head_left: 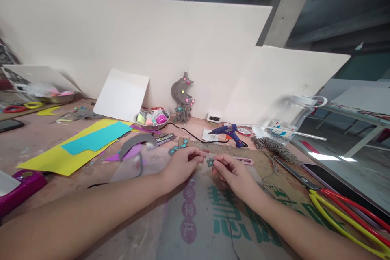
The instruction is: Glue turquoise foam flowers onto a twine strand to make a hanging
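Note:
A small grey piece with a turquoise centre [210, 162] is pinched between the thumb and fingers of my right hand [230, 170]. Just left of it, my left hand [183, 166] has its thumb and index finger pressed together; what they hold, if anything, is too small to make out. Behind my left hand, similar grey and turquoise pieces [178, 147] lie on the work surface. Both hands are above a translucent printed plastic sheet [173, 219]. A pink clip-like item [245, 161] lies beyond my right hand.
A blue glue gun [230, 132] with a black cord lies behind the hands. Scissors [317, 189], grey yarn [274, 148] and a clear jug [292, 118] are at right. Yellow sheet [67, 160], blue sheet [97, 138] and a bowl of coloured clay [152, 118] are at left.

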